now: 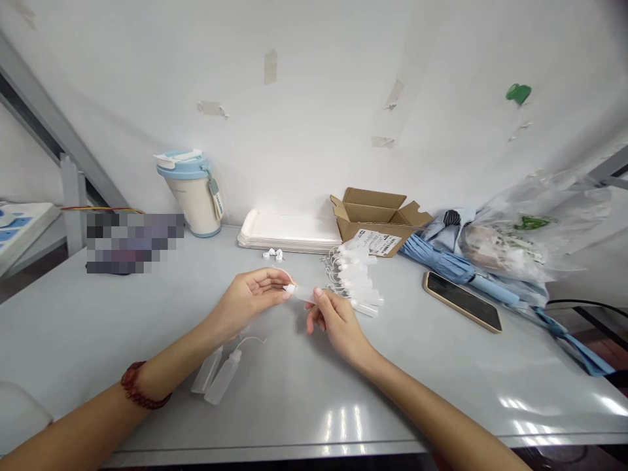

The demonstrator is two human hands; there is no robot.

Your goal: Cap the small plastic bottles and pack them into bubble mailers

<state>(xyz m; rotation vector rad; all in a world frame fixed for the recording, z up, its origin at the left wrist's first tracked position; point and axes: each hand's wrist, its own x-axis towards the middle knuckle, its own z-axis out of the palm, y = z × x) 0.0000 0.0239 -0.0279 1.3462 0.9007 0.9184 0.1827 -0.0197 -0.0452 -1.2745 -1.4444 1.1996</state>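
Note:
A small translucent squeeze bottle [305, 294] is held on its side above the table, between my two hands. My right hand [338, 322] pinches its body between thumb and fingers. My left hand [255, 296] has its fingertips closed on the white cap [290, 288] at the other end. Below my left forearm lie two similar translucent bottles; the nearer bottle [223, 378] has a thin strap trailing from its neck. Several capped bottles [350, 278] lie in a row beyond my right hand. A few small white caps [273, 254] sit on the table beyond my left hand.
A stack of white padded envelopes [294, 230] and an open cardboard box [373, 219] stand by the wall. At left is a cream and blue tumbler [193, 196]. A phone [461, 301], a folded blue umbrella [441, 261] and a plastic bag [520, 239] lie at right.

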